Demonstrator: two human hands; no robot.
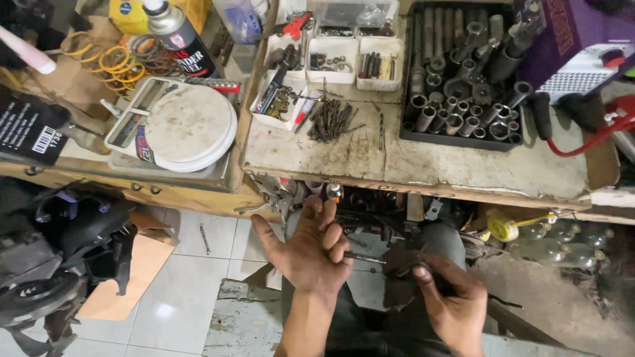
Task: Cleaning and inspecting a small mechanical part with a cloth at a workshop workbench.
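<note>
My left hand (pixel 307 248) is below the bench edge with its back towards me. The thumb and first two fingers are spread, and the last two fingers curl against the end of a thin metal rod (pixel 362 257). The rod runs right into a dark, grimy tool (pixel 400 263). My right hand (pixel 450 301) is closed around that tool over my lap. The tool's far side is hidden by my fingers.
On the worn bench (pixel 423 162) are a black tray of sockets (pixel 460 99), a pile of drill bits (pixel 334 120), white bins of small parts (pixel 334 56), a round white scale (pixel 188 125), a spray can (pixel 178 36) and a red cable (pixel 595 135). A dark machine (pixel 59 258) stands on the tile floor at left.
</note>
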